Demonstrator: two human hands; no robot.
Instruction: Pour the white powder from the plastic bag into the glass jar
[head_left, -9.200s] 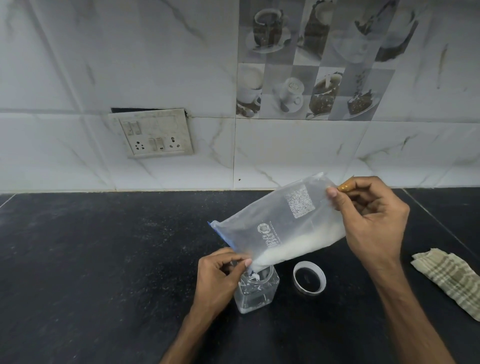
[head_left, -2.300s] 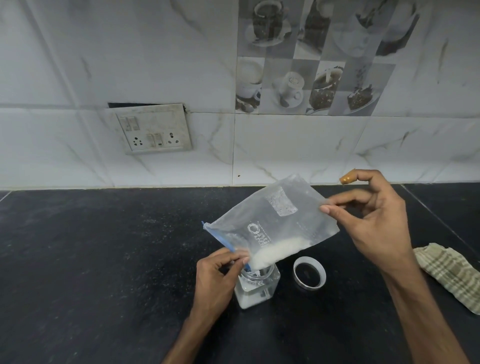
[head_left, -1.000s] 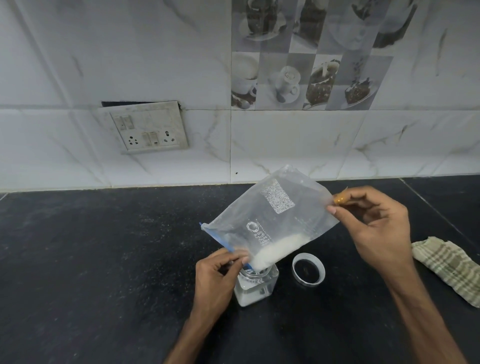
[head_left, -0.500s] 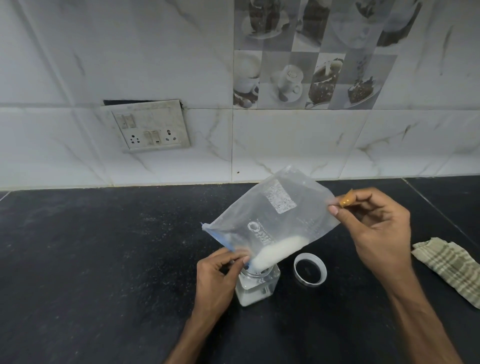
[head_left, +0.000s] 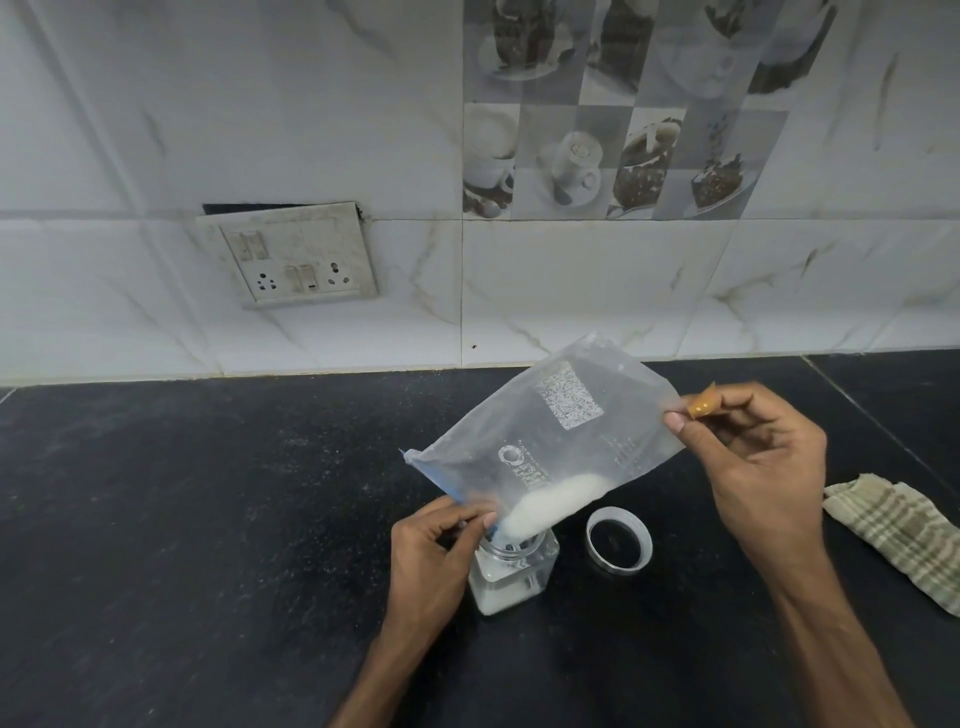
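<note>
- Our left hand (head_left: 431, 551) pinches the plastic bag (head_left: 550, 447) by its blue-edged mouth, over the square, part-filled glass jar (head_left: 511, 582) on the black counter (head_left: 208, 519).
- The clear bag slopes down-left, with the white powder (head_left: 550, 501) heaped at its low end.
- Our right hand (head_left: 763, 467) pinches its raised corner.

A black speckled countertop (head_left: 208, 519) fills the lower frame. A square glass jar (head_left: 511, 582) stands on it at lower centre, a round lid (head_left: 619, 540) just right of it, and a checked cloth (head_left: 904, 540) at far right.
</note>
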